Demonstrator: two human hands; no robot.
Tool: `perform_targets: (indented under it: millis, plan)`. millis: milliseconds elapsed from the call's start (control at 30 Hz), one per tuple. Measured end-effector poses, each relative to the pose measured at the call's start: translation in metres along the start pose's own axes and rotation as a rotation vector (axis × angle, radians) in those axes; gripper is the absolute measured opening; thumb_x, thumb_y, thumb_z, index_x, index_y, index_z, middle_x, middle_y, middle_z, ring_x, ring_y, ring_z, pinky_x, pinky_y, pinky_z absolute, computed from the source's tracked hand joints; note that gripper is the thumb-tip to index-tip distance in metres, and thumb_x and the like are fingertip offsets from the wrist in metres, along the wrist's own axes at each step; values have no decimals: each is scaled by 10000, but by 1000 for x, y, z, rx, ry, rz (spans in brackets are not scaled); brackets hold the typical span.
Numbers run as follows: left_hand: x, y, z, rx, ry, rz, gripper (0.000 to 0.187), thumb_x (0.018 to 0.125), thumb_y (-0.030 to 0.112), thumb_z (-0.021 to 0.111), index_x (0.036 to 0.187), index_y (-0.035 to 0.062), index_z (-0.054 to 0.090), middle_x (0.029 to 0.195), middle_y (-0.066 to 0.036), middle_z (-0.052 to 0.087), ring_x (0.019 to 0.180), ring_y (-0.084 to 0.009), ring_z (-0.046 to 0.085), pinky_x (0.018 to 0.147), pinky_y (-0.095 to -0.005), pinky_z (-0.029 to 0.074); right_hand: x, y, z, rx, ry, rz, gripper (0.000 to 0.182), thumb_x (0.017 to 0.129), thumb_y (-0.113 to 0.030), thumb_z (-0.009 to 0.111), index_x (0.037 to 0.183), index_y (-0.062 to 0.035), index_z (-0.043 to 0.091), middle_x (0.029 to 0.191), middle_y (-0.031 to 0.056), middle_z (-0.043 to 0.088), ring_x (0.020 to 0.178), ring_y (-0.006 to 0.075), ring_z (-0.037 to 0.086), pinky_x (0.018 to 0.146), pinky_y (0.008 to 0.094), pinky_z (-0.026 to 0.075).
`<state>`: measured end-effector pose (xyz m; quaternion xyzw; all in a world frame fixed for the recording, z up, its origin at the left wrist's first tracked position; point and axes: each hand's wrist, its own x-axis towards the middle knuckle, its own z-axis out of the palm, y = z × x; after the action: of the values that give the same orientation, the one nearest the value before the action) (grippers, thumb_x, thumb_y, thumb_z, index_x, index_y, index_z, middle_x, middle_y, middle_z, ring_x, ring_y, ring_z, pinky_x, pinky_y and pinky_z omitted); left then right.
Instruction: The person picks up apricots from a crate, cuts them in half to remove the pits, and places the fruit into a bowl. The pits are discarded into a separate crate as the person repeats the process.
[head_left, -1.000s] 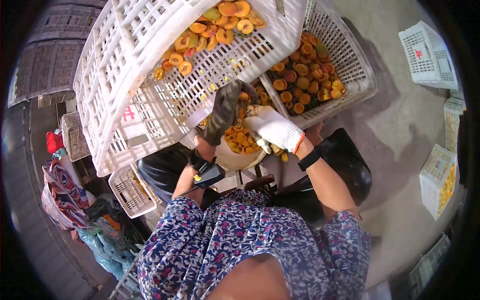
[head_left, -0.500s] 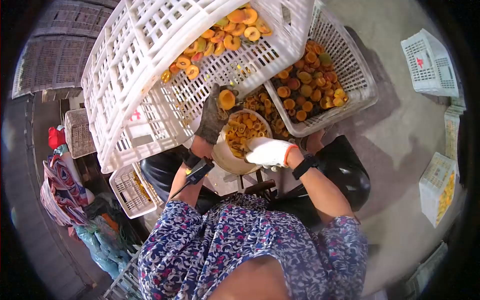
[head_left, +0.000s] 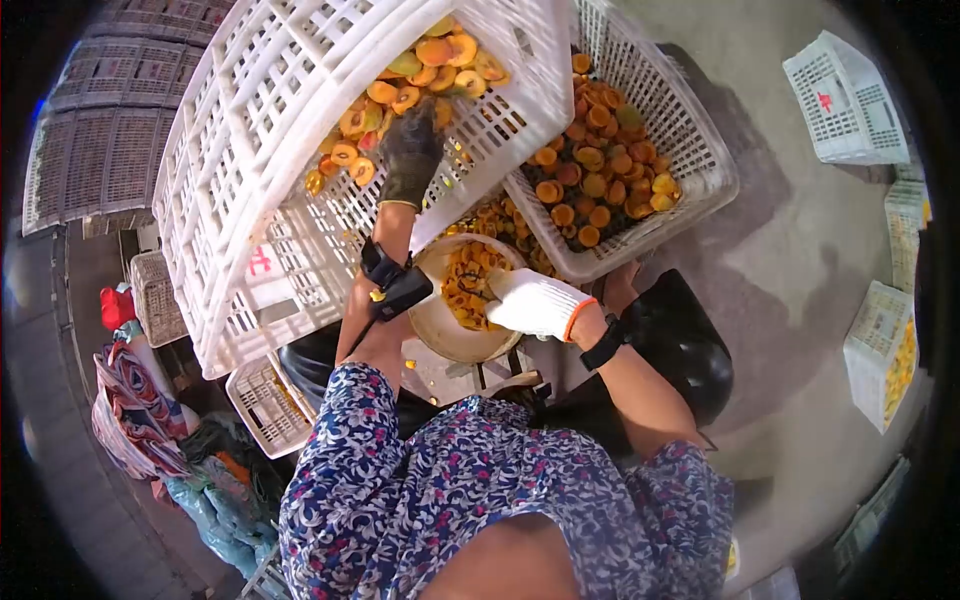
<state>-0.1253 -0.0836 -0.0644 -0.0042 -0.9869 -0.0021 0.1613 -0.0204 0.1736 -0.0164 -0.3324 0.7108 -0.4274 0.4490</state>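
My left hand [head_left: 412, 155], in a dark glove, reaches into the tilted white plastic crate [head_left: 545, 60]. Its fingers are against halved apricot-like fruits [head_left: 405, 97], and their grip is hidden behind the back of the hand. My right hand [head_left: 540, 303], in a white knit glove with an orange cuff, is closed at the right side of a pale bucket [head_left: 425, 322]. A thin dark tool [head_left: 480, 287] pokes out from its fingers; most of it is covered. Orange fruit pieces [head_left: 465, 275] lie inside the bucket, which stands between my knees.
A second white crate [head_left: 722, 165] holds many hollowed fruit halves [head_left: 610, 165], at the right. More fruit pieces [head_left: 505, 225] lie behind the bucket. White crates [head_left: 850, 110] stand on the floor at far right; a small crate [head_left: 265, 405] is by my left leg. Cloth bundles [head_left: 140, 410] lie at left.
My left hand has moved from above the bucket up into the tilted crate; the fruit half it held is no longer seen in it. My right hand stays at the bucket.
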Motion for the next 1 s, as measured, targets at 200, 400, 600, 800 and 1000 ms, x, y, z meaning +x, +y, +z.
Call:
perform_targets:
  millis: [200, 400, 600, 800, 1000]
  plan:
    - [3, -14, 0, -1, 93, 25, 270, 785, 189, 631, 1051, 140, 641, 1005, -140, 617, 891, -341, 597, 764, -433, 488, 2, 3, -1, -1, 94, -109, 350, 820, -294, 513, 846, 51, 563, 607, 168, 573, 452, 244, 554, 409, 345, 432]
    - [13, -13, 6, -71, 38, 56, 211, 803, 176, 574, 1001, 136, 635, 1027, -150, 609, 852, -341, 593, 680, -446, 507, 3, -7, -7, 6, -9, 51, 362, 824, -312, 513, 862, 45, 560, 608, 153, 573, 451, 229, 545, 401, 341, 424]
    - [8, 5, -5, 108, 9, 86, 247, 804, 198, 589, 1048, 164, 603, 1013, -124, 593, 883, -330, 580, 689, -450, 492, 11, 11, -1, -32, 94, -44, 372, 838, -314, 518, 927, 46, 547, 627, 169, 577, 461, 249, 561, 401, 356, 434]
    - [-7, 20, -22, 220, -8, 152, 291, 797, 233, 629, 1066, 127, 598, 1012, -134, 566, 899, -317, 561, 677, -438, 482, -5, -15, -25, 89, 150, 13, 351, 853, -281, 551, 974, 49, 543, 692, 187, 599, 559, 260, 605, 486, 347, 478]
    - [-28, 14, -16, 71, -172, -4, 239, 858, 231, 595, 1044, 81, 602, 934, -162, 624, 756, -317, 617, 683, -427, 479, 13, 9, -18, -6, 340, -98, 343, 848, -262, 549, 975, 55, 516, 693, 177, 593, 509, 251, 590, 454, 328, 468]
